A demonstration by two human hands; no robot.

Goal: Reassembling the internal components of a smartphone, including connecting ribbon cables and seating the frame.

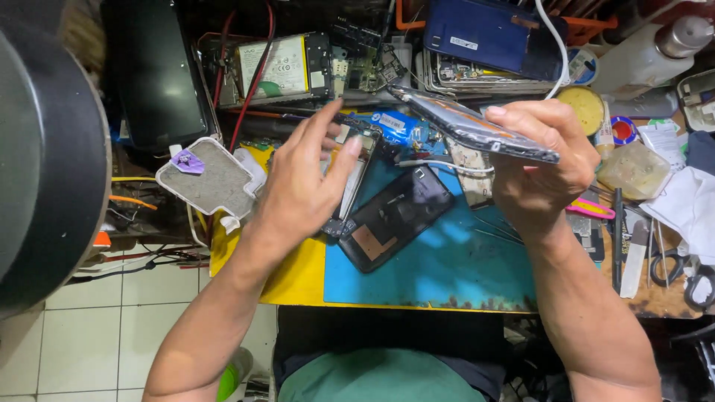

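My right hand (pixel 538 158) holds a dark phone screen panel (pixel 471 123) by its right end, tilted and lifted above the blue work mat (pixel 447 260). My left hand (pixel 305 184) hovers with its fingers spread over an opened phone frame (pixel 356 179) that lies on the mat, its fingertips near a thin dark tool (pixel 298 115); I cannot tell whether it grips anything. A black phone back cover (pixel 395 216) lies on the mat between my two hands. A small blue part (pixel 393 125) sits just beyond the frame.
A white pad with a purple scrap (pixel 202 177) lies at the left. An opened phone with a battery (pixel 279 68) and circuit boards sit at the back, next to a blue phone (pixel 488 33). Scissors (pixel 681 272), a pink tool (pixel 590 208) and a plastic tub (pixel 633 170) crowd the right. A dark round lamp head (pixel 45 164) fills the left edge.
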